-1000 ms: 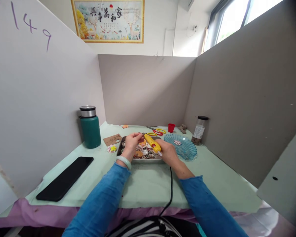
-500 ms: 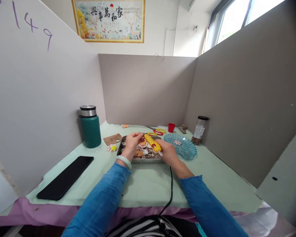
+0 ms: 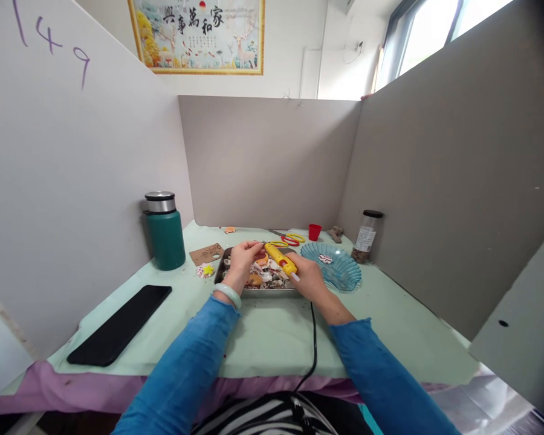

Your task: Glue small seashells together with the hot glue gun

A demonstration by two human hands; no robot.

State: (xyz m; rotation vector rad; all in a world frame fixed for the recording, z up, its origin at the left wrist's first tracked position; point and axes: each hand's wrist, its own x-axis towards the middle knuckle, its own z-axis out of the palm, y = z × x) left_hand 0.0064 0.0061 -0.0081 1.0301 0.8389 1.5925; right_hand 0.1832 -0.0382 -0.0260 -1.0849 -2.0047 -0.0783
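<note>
My right hand (image 3: 309,277) is closed round a yellow hot glue gun (image 3: 278,257), its nozzle pointing up and left, a white glue stick end showing near my fingers. A black cord runs down from it. The fingers of my left hand (image 3: 245,261) are pinched together close to the nozzle; whatever they hold is too small to make out. Both hands are above a metal tray (image 3: 265,293) filled with shells and small pieces. A white disc with a yellow flower shape (image 3: 205,270) lies left of the tray, beside a brown card (image 3: 206,254).
A green bottle (image 3: 164,235) and a black phone (image 3: 120,326) are on the left. To the right stand a blue scalloped plate (image 3: 344,275) with a small patterned piece and a black-lidded jar (image 3: 366,237). Scissors (image 3: 292,240) and a red cup (image 3: 314,232) lie behind. Grey panels enclose the table.
The glue gun has turned slightly in my right hand, and its rear end is now more covered. My left hand stays pinched near the nozzle. The view has shifted a little.
</note>
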